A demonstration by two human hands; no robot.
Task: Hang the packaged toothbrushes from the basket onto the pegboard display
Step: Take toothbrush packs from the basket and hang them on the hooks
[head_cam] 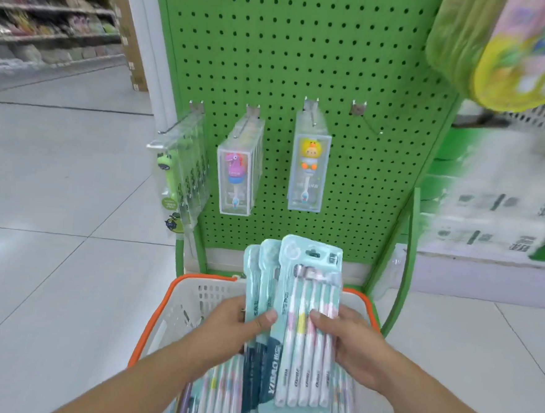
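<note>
I hold a fanned stack of teal toothbrush packs (303, 305) upright above the basket (190, 300). My left hand (233, 329) grips the rear packs, thumb on their fronts. My right hand (348, 344) grips the front pack, thumb across its brushes. More packs (219, 393) lie in the white, orange-rimmed basket. The green pegboard (300, 63) stands behind, with a bare hook (364, 117) at the right of its hook row.
Three hooks carry boxed children's toothbrushes: green (183, 168), purple dinosaur (237, 175), yellow duck (309, 167). A green and yellow hanging item (507, 52) juts in at top right. Shelves with goods run at the left (48, 19) and right (496, 215). Tiled floor lies to the left.
</note>
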